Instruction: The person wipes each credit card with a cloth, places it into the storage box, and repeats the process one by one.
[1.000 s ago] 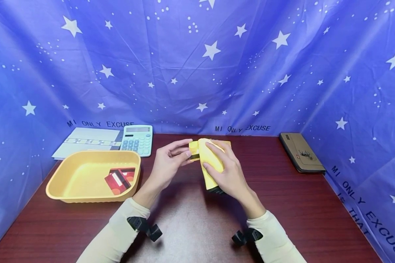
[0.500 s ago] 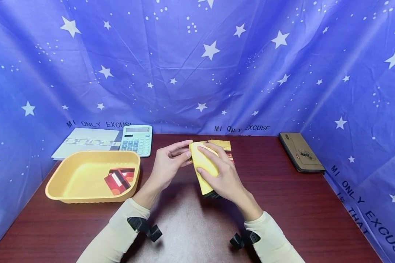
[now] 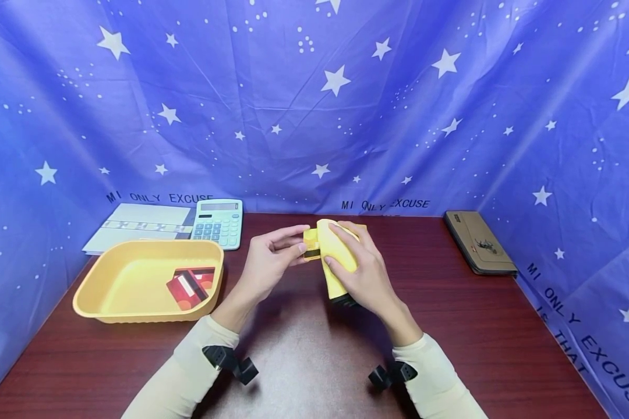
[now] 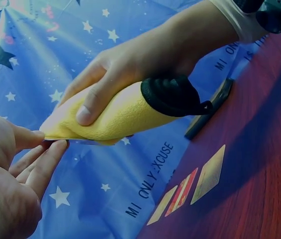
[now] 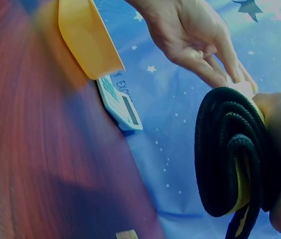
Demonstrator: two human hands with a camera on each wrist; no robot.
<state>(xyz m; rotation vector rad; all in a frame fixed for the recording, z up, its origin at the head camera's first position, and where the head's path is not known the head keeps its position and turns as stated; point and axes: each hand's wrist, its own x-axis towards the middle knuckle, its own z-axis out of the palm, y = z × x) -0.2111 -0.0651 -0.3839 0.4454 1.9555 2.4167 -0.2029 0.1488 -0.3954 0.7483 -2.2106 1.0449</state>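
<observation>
My left hand [image 3: 264,262] pinches a yellow bank card [image 3: 311,243] with a dark stripe between thumb and fingers, above the middle of the table. In my right hand [image 3: 364,267] is a folded yellow cloth [image 3: 336,259] with black edging, pressed over the card's right part and hiding it. From the left wrist view, the thumb of the right hand [image 4: 130,72] lies along the cloth [image 4: 125,112], whose front end meets the left fingertips. The right wrist view shows the rolled black edge [image 5: 220,149] of the cloth close up, with the left hand [image 5: 190,35] beyond.
Two red cards [image 3: 188,288] lie in a yellow basin [image 3: 99,308] at left. Behind it are a calculator [image 3: 218,224] and a white stack [image 3: 136,224]. A brown wallet [image 3: 479,244] lies at right. Gold [image 4: 209,174] and red [image 4: 182,191] cards lie beyond the hands.
The right hand moved the cloth left over the card, up to the left fingertips, then back right, baring the card's left part again. The left hand stayed nearly still.
</observation>
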